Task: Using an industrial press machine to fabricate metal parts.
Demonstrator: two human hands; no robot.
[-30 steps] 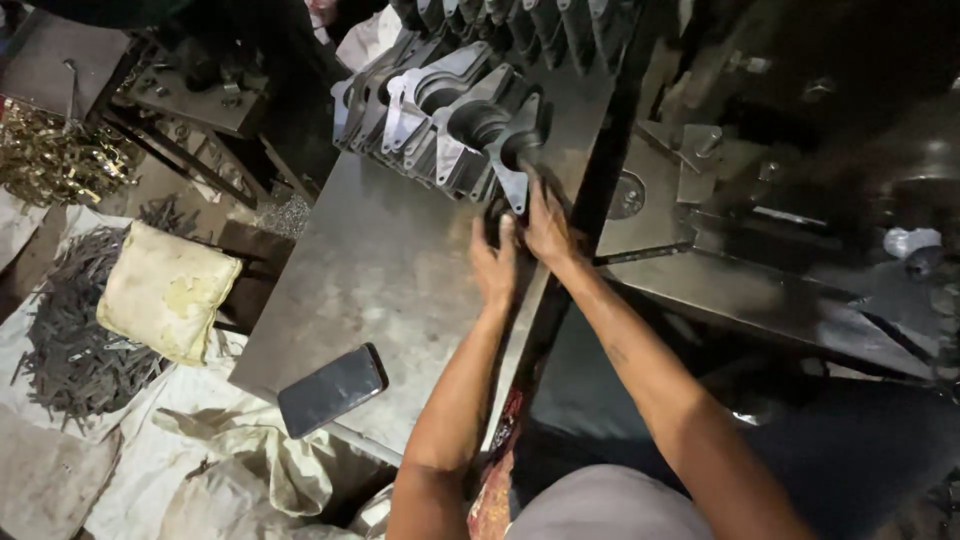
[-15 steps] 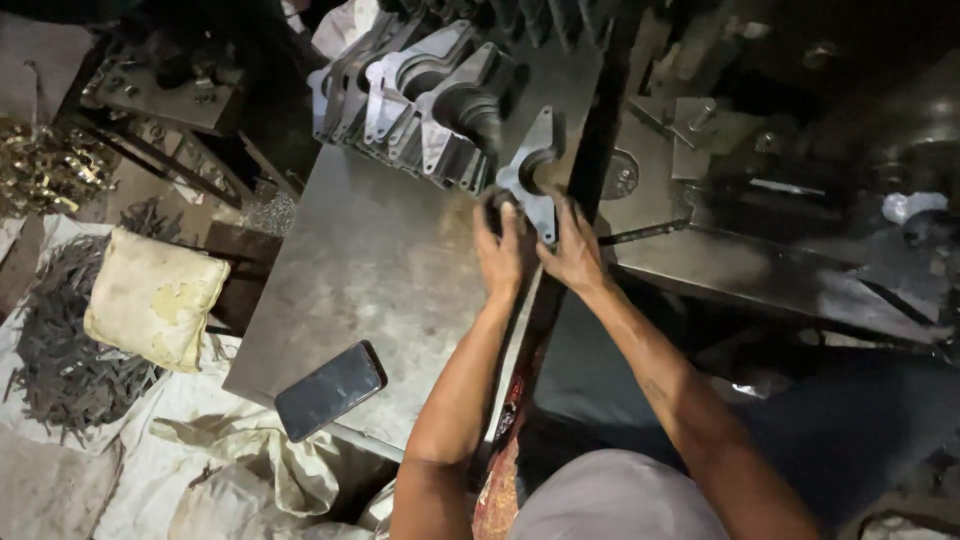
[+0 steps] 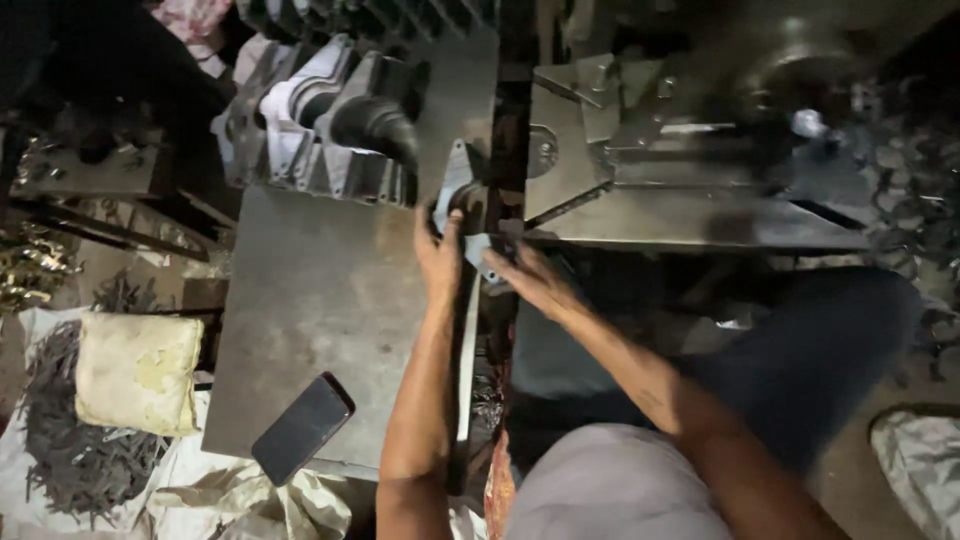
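Observation:
A grey cast metal bracket [image 3: 458, 186] with a round bore stands at the right edge of a steel plate table [image 3: 320, 310]. My left hand [image 3: 438, 258] grips its lower left side. My right hand [image 3: 525, 275] holds its lower right end from the other side. Behind it, a row of several similar grey castings [image 3: 320, 125] leans together at the far end of the table.
A black phone [image 3: 302, 428] lies on the table's near left corner. A yellowish cushion [image 3: 138, 372] and a heap of dark metal pieces [image 3: 60, 450] lie on sacking at the left. A machine bed [image 3: 680, 190] stands to the right, across a narrow gap.
Both hands have drawn one casting away from the row, toward me along the table's right edge. The camera view has shifted too.

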